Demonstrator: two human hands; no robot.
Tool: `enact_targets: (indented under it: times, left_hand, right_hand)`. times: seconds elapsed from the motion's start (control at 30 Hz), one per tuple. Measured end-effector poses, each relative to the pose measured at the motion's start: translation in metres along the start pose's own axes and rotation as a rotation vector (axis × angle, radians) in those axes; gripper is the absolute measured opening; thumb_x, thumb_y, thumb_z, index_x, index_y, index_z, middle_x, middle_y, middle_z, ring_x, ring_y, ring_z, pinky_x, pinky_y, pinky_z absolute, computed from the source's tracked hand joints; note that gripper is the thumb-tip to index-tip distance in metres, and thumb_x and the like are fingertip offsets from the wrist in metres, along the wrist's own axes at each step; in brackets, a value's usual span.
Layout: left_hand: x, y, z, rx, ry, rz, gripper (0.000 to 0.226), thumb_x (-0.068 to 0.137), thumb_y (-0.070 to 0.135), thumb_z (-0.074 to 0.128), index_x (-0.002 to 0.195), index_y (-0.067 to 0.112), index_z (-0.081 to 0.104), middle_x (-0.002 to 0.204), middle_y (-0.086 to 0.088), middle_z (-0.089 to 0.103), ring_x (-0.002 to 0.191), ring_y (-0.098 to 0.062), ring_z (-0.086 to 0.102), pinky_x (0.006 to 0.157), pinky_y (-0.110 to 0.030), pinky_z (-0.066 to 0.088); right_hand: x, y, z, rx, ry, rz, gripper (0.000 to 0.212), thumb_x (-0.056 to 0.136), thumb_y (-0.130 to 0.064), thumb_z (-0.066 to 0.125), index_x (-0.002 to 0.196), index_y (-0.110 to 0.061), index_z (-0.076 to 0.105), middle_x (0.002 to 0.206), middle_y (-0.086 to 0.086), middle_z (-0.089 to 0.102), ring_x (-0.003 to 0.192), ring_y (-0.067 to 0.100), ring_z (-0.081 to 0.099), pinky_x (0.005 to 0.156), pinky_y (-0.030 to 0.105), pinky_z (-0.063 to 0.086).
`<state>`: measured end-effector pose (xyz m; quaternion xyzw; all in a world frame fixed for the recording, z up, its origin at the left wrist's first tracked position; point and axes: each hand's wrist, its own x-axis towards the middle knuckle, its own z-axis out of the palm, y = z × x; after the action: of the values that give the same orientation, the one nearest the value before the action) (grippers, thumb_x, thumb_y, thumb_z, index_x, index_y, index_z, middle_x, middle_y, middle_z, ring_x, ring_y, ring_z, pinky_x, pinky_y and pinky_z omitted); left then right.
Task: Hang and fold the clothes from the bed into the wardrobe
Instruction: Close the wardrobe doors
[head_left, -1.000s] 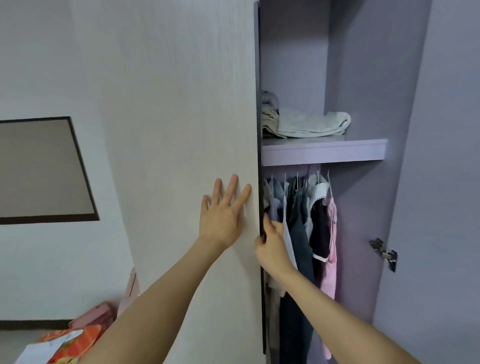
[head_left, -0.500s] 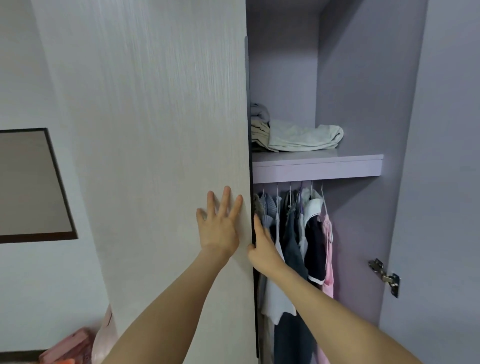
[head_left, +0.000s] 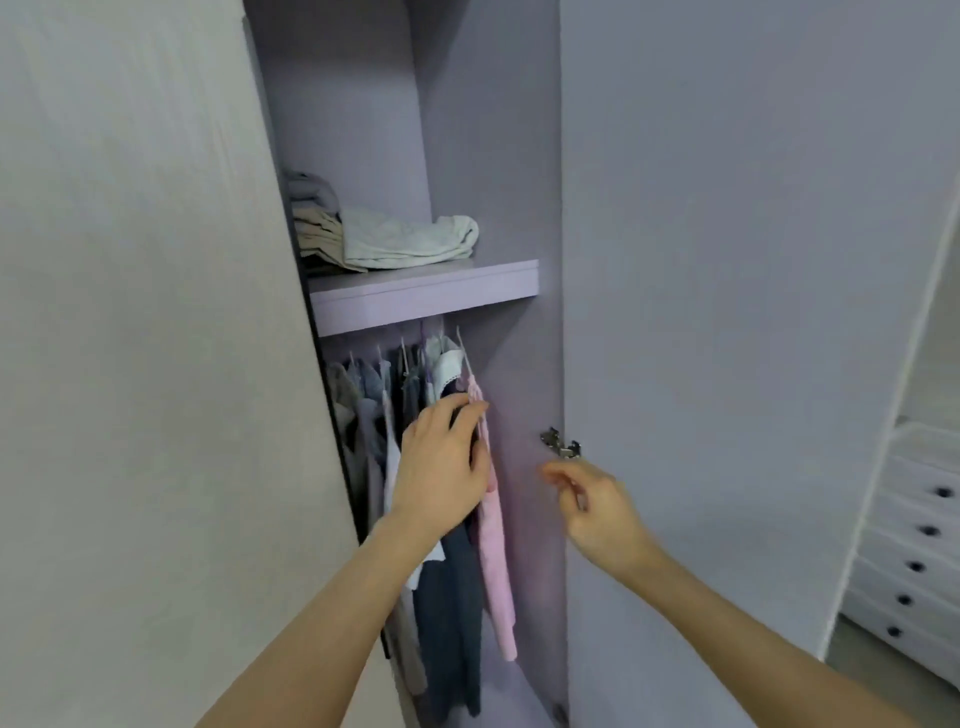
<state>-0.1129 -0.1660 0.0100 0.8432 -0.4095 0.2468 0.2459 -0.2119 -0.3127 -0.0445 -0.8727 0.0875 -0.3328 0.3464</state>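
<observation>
The left hand (head_left: 441, 467) pinched one pink garment (head_left: 496, 545) with curled fingers; the right hand (head_left: 592, 506), loosely curled, held nothing beside one hinge (head_left: 560, 443).

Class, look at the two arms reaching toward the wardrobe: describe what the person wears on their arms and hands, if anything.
Both forearms are bare as far as the view shows; no sleeve edge appears. The left hand and the right hand carry no gloves, and no rings, watch or bracelet can be seen, though the picture is slightly blurred. Nails look short and unpainted.
</observation>
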Motion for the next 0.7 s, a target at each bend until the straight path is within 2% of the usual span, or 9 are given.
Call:
enact_targets:
  times: [0.07, 0.27, 0.37, 0.43, 0.47, 0.53, 0.57, 0.63, 0.7]
  left_hand:
    - [0.01, 0.044, 0.017, -0.114, 0.007, 0.136, 0.042, 0.09, 0.01, 0.053, 0.132, 0.009, 0.052, 0.137, -0.008, 0.048, 0.127, -0.026, 0.044, 0.107, -0.037, 0.031]
    - [0.044, 0.17, 0.036, -0.246, 0.148, 0.545, 0.042, 0.079, 0.004, 0.058, 0.121, 0.005, 0.061, 0.129, -0.016, 0.056, 0.117, -0.035, 0.055, 0.096, -0.044, 0.043]
    - [0.068, 0.213, 0.036, -0.148, 0.231, 0.71, 0.051, 0.074, 0.0, 0.065, 0.124, 0.008, 0.061, 0.135, -0.017, 0.053, 0.123, -0.036, 0.051, 0.097, -0.047, 0.043]
    - [0.084, 0.239, 0.038, -0.017, 0.262, 0.8, 0.057, 0.075, 0.003, 0.065, 0.131, 0.014, 0.057, 0.142, -0.014, 0.047, 0.13, -0.037, 0.044, 0.101, -0.051, 0.04]
    - [0.091, 0.248, 0.037, 0.087, 0.247, 0.846, 0.058, 0.078, 0.008, 0.063, 0.135, 0.018, 0.053, 0.146, -0.011, 0.042, 0.134, -0.037, 0.039, 0.104, -0.054, 0.037]
    - [0.105, 0.259, 0.036, 0.322, 0.23, 0.92, 0.055, 0.089, 0.02, 0.052, 0.143, 0.026, 0.042, 0.154, -0.005, 0.03, 0.141, -0.037, 0.025, 0.109, -0.057, 0.027]
    - [0.113, 0.26, 0.037, 0.429, 0.202, 0.926, 0.051, 0.095, 0.027, 0.042, 0.146, 0.029, 0.034, 0.157, -0.003, 0.02, 0.144, -0.036, 0.015, 0.113, -0.058, 0.018]
    - [0.126, 0.254, 0.036, 0.551, 0.145, 0.904, 0.047, 0.101, 0.036, 0.024, 0.147, 0.032, 0.027, 0.16, 0.0, 0.004, 0.145, -0.036, -0.003, 0.113, -0.059, 0.0]
    - [0.127, 0.244, 0.026, 0.578, 0.179, 0.941, 0.045, 0.099, 0.036, 0.025, 0.139, 0.029, 0.044, 0.158, -0.001, 0.019, 0.144, -0.039, 0.01, 0.113, -0.06, 0.006]
  right_hand:
    - [-0.022, 0.016, -0.046, -0.063, 0.126, 0.02, 0.034, 0.086, 0.011, 0.045, 0.108, -0.003, 0.067, 0.104, 0.008, 0.068, 0.098, 0.023, 0.064, 0.088, 0.028, 0.047]
    - [-0.057, 0.042, -0.16, -0.234, 0.559, -0.073, 0.034, 0.083, 0.0, 0.04, 0.108, -0.007, 0.062, 0.095, -0.007, 0.057, 0.088, 0.013, 0.06, 0.076, 0.021, 0.044]
    - [-0.045, 0.062, -0.192, -0.238, 0.783, 0.067, 0.034, 0.085, -0.003, 0.039, 0.115, -0.004, 0.054, 0.106, -0.002, 0.048, 0.1, 0.022, 0.054, 0.082, 0.027, 0.04]
    - [-0.034, 0.069, -0.205, -0.126, 0.678, 0.232, 0.045, 0.09, -0.002, 0.04, 0.135, -0.002, 0.039, 0.125, 0.005, 0.043, 0.116, 0.022, 0.048, 0.095, 0.031, 0.04]
    - [-0.028, 0.072, -0.208, -0.07, 0.574, 0.281, 0.048, 0.092, -0.002, 0.039, 0.14, -0.003, 0.034, 0.127, 0.005, 0.045, 0.113, 0.018, 0.05, 0.094, 0.028, 0.041]
    - [-0.022, 0.077, -0.204, -0.061, 0.432, 0.292, 0.033, 0.092, -0.004, 0.039, 0.124, -0.007, 0.045, 0.094, -0.003, 0.057, 0.078, 0.003, 0.055, 0.069, 0.02, 0.042]
    - [-0.022, 0.079, -0.2, -0.06, 0.422, 0.282, 0.019, 0.09, -0.004, 0.04, 0.106, -0.011, 0.047, 0.074, -0.006, 0.05, 0.06, 0.003, 0.049, 0.057, 0.019, 0.036]
    - [-0.028, 0.079, -0.193, 0.008, 0.444, 0.241, 0.009, 0.087, -0.004, 0.042, 0.085, -0.013, 0.042, 0.061, -0.001, 0.038, 0.049, 0.007, 0.036, 0.05, 0.019, 0.03]
    - [-0.036, 0.077, -0.188, 0.052, 0.433, 0.139, 0.009, 0.09, -0.004, 0.041, 0.089, -0.009, 0.048, 0.061, 0.005, 0.042, 0.05, 0.008, 0.034, 0.051, 0.024, 0.033]
